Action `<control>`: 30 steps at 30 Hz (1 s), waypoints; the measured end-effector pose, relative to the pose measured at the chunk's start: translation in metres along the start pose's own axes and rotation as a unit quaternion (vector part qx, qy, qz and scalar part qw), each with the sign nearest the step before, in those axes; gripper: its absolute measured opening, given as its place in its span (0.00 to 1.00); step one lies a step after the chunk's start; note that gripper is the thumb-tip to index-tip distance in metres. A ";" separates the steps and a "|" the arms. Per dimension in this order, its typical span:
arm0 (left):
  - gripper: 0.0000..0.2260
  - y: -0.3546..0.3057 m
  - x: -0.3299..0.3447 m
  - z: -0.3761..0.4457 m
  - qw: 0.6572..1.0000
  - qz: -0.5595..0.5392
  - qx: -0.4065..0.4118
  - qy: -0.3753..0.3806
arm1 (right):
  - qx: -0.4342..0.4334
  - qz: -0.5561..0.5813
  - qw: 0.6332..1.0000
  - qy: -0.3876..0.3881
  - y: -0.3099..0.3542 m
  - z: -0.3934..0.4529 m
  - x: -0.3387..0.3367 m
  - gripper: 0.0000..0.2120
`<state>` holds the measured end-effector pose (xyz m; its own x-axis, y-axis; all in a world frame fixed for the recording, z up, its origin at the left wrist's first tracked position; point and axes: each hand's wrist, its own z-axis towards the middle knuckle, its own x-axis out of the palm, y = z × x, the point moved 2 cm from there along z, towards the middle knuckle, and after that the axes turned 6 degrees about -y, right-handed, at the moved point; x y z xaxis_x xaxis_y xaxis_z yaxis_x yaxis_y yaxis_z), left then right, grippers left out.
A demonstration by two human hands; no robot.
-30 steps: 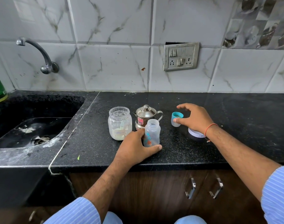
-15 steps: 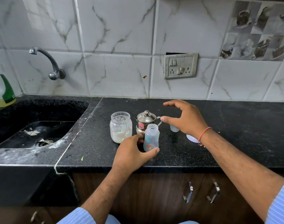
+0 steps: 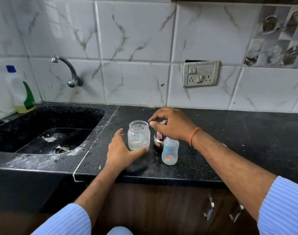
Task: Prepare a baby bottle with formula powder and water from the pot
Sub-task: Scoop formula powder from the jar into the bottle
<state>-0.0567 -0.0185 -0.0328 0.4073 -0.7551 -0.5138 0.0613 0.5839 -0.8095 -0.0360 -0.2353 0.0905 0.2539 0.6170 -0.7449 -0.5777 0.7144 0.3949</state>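
Head view: left hand (image 3: 122, 152) lying palm-down on black counter (image 3: 229, 133), fingers spread, thumb touching base of clear jar (image 3: 139, 135), wrapping loosely, not gripping. Right hand (image 3: 172, 124) arching over steel pot (image 3: 159, 139), fingertips curling down at lid knob; whether pinching it, cannot tell. Baby bottle (image 3: 170, 150) standing upright, uncapped, free of both hands, just below right wrist, in front of pot, right of jar.

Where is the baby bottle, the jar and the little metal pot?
Baby bottle (image 3: 170, 150): head view, on its clear printed body.
Jar (image 3: 138, 135): head view, on its glass side, below the open mouth.
Metal pot (image 3: 158, 140): head view, on its shiny belly, under the red label.
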 end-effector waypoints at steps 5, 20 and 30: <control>0.50 -0.006 0.010 0.009 0.997 0.035 0.048 0.046 | -0.012 -0.061 0.996 0.066 0.011 0.018 0.015 0.09; 0.43 -0.005 0.005 -0.003 0.972 -0.093 0.204 -0.066 | -0.116 -0.329 0.934 0.074 0.041 0.005 0.027 0.15; 0.44 -0.005 0.005 -0.005 0.951 -0.100 0.279 -0.091 | -0.105 -0.380 0.918 0.033 0.045 -0.004 0.034 0.10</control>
<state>-0.0592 -0.0267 -0.0333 0.4840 -0.8332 -0.2674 0.6070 0.5398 -0.5832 -0.0562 -0.1834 0.0805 0.6028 -0.0602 -0.7956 -0.3916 0.8465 -0.3608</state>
